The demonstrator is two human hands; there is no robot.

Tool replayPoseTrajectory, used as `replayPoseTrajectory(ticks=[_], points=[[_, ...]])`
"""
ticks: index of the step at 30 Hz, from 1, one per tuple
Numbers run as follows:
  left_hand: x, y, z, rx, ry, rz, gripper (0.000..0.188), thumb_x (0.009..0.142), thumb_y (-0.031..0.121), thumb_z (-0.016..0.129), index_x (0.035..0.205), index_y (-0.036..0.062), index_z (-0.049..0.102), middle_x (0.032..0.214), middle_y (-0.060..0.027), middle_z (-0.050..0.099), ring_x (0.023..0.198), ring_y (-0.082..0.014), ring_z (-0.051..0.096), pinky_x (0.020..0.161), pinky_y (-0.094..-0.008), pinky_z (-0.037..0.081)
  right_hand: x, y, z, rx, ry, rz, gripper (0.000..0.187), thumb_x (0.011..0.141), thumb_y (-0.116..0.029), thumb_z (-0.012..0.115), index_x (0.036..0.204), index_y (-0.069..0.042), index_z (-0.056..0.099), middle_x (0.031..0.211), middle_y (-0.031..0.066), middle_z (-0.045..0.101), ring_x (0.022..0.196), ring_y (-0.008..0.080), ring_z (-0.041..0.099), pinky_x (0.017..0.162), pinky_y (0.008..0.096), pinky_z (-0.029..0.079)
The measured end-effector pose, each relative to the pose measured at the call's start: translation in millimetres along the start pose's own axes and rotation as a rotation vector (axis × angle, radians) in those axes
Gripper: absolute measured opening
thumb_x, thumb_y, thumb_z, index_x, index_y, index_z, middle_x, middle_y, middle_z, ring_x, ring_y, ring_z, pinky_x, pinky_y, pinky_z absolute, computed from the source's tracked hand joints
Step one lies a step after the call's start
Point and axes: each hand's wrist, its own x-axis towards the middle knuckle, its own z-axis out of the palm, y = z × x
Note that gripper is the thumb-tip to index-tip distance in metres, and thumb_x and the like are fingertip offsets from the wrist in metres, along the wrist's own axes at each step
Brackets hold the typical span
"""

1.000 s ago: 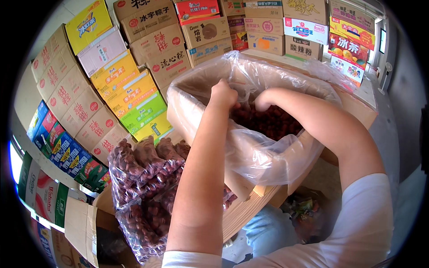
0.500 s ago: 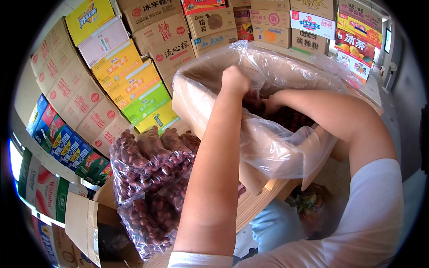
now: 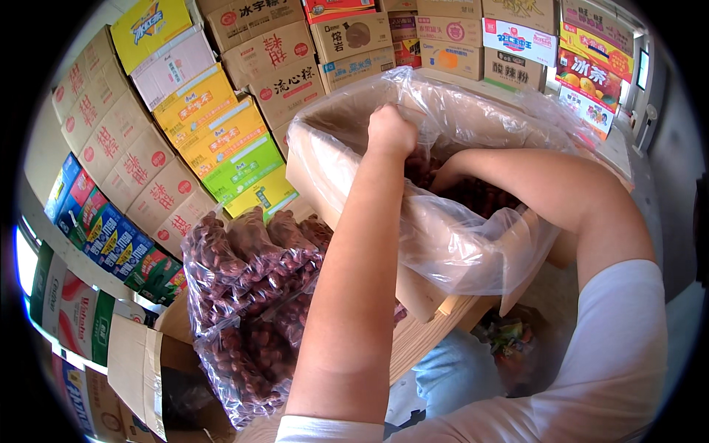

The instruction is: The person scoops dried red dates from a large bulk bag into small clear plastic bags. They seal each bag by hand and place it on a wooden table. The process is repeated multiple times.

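Note:
A cardboard box lined with clear plastic (image 3: 450,255) holds a heap of dark red dates (image 3: 484,198). Over its middle, my left hand (image 3: 392,130) is closed, gripping what looks like the top of a clear plastic bag; dates show just below it. My right hand (image 3: 445,176) reaches down into the box among the dates, its fingers hidden by the dates and the wrist. To the left of my left forearm lie several clear bags packed with dates (image 3: 251,295), piled on one another.
A wooden tabletop (image 3: 421,343) shows under the box. Stacked cartons (image 3: 221,140) line the left and far side. An opened cardboard box (image 3: 136,373) stands at the lower left. Below the table's edge, at the right, is a bag with colourful wrappers (image 3: 509,336).
My right hand has sunk a little deeper into the dates. The left hand has turned slightly and stays closed at the same place.

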Motion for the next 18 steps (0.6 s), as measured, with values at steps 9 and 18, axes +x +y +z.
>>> replayPoseTrajectory(ticks=[9, 18], points=[[0.0, -2.7, -1.9, 0.064, -0.019, 0.003, 0.040, 0.076, 0.006, 0.057, 0.113, -0.0070, 0.061, 0.109, -0.0254, 0.064, 0.097, -0.0350, 0.063, 0.089, -0.0384, 0.050, -27.5, -11.1, 10.0, 0.080, -0.006, -0.039, 0.059, 0.079, -0.059, 0.068, 0.116, -0.012, 0.064, 0.109, 0.0085, 0.066, 0.097, 0.0249, 0.060, 0.084, 0.0411, 0.049], [-1.5, -0.2, -0.8, 0.134, -0.059, 0.040, 0.048, 0.077, 0.003, 0.050, 0.123, -0.0086, 0.055, 0.093, -0.0249, 0.069, 0.070, -0.0276, 0.072, 0.073, -0.0358, 0.057, 10.2, -3.6, 8.5, 0.038, -0.067, 0.046, 0.051, 0.083, -0.058, 0.060, 0.105, -0.012, 0.066, 0.092, 0.0086, 0.068, 0.077, 0.0254, 0.063, 0.074, 0.0458, 0.051]])
